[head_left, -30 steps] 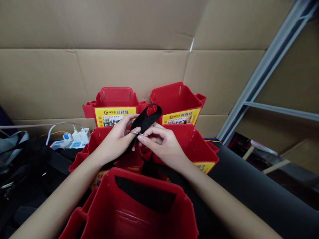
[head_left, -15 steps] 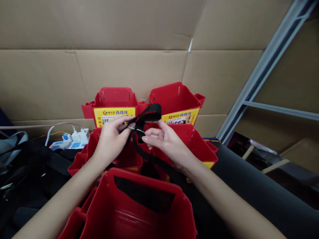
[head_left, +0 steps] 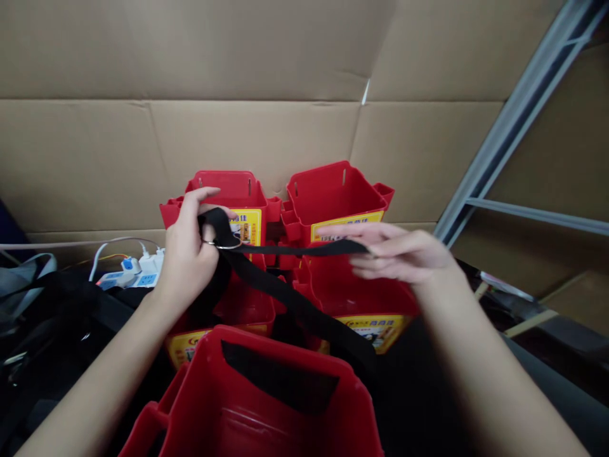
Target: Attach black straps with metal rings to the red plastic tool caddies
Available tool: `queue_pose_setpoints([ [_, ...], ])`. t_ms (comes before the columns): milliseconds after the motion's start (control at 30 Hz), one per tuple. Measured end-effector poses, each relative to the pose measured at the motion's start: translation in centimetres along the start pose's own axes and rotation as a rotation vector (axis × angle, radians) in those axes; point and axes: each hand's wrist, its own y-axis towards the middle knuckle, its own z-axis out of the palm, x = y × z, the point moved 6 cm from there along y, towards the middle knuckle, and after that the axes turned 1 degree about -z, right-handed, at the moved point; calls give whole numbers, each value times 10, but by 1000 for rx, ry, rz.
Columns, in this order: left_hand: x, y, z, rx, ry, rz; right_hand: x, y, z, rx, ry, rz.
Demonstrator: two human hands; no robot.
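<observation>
My left hand (head_left: pixel 193 244) is closed around a black webbing strap (head_left: pixel 280 289) where it loops through a thin metal ring buckle (head_left: pixel 227 244). Away to the right, my right hand (head_left: pixel 397 252) pinches the strap's end, and that stretch runs taut between both hands. Another length of the strap slants down to the right, behind the nearest red plastic bucket (head_left: pixel 266 422). This bucket stands below my hands, with a dark band of strap showing across its inner back wall. Slight motion blur softens my right fingers.
More red buckets (head_left: pixel 340 193) with yellow labels stand behind, against a cardboard wall (head_left: pixel 257 133). A power strip with plugs (head_left: pixel 137 271) lies at left, beside a heap of black straps (head_left: pixel 52 336). A metal frame post (head_left: pixel 504 120) rises at right.
My right hand has moved right, drawing the strap's end out through the buckle into a straight line. My left hand has shifted slightly left with the buckle.
</observation>
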Motion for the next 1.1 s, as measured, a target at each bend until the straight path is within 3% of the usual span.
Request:
queue_pose_setpoints([
  [100,0,2,4,84,-41,36,28,-13,-35,-358,59,-286],
  [200,-8,-1,16,222,-25,101,37,-15,-42,-560,70,-461],
  [333,-23,-11,31,358,-51,154,25,5,-5,-440,-49,-463],
  [533,-32,-15,34,355,-140,71,1,16,51,-231,-396,-252],
  [700,-29,-12,32,365,-145,65,2,13,48,-210,-563,-174],
  [800,-24,-12,34,403,-131,92,-1,8,40,-50,-409,-71],
  [867,-21,-12,36,424,-124,94,2,3,33,11,-249,-79],
  [900,-19,-13,37,429,-122,87,6,1,27,-29,-182,-124],
  [967,-15,-13,39,433,-117,67,14,-6,9,-229,-145,-233],
  [1033,-13,-13,39,435,-107,51,20,-13,-6,-437,-245,-307],
  [1100,-12,-14,40,442,-98,47,25,-18,-12,-531,-373,-384],
])
